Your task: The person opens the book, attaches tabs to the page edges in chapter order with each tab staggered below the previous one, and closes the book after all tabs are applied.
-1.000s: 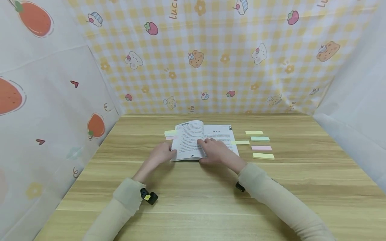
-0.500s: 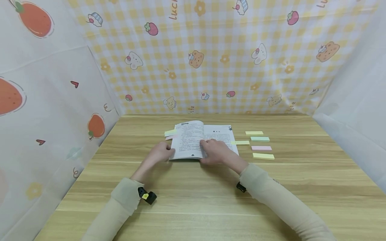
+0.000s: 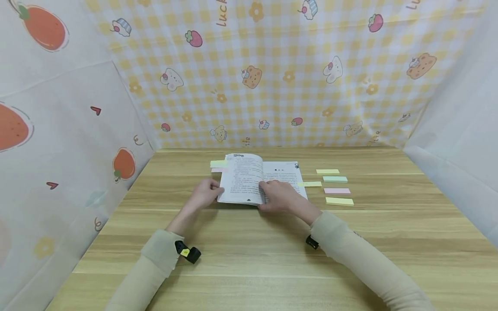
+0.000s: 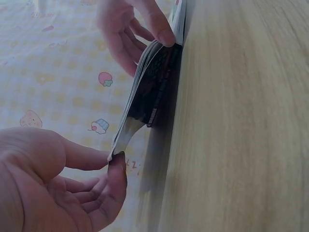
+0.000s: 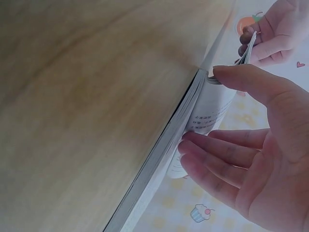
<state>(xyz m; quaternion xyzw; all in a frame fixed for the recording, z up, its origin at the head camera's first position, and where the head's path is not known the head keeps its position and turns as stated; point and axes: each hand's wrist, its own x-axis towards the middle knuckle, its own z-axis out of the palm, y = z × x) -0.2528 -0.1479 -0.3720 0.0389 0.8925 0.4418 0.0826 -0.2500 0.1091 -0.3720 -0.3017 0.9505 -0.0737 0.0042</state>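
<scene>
An open book (image 3: 258, 177) lies in the middle of the wooden table (image 3: 249, 255). My left hand (image 3: 215, 190) pinches the outer edge of the left-hand pages between thumb and fingers and holds them raised off the table; the left wrist view shows that pinch (image 4: 115, 157) on the lifted stack of pages (image 4: 145, 92). My right hand (image 3: 269, 189) rests on the right page close to the fold. In the right wrist view its fingers (image 5: 212, 154) lie straight on the page, and the thumb touches the curved pages by the spine. Yellow and pink tabs (image 3: 218, 164) stick out of the left pages.
Several sticky-note strips lie right of the book: yellow (image 3: 327, 171), green (image 3: 335, 179), pink (image 3: 336, 190), yellow (image 3: 339, 201). Another yellow strip (image 3: 310, 184) sits at the right page's edge. Patterned cloth walls (image 3: 249, 73) close in the back and both sides.
The left hand has lifted the left-hand pages a little higher, and the tabs at their edge have risen with them. The right hand has stayed on the right page.
</scene>
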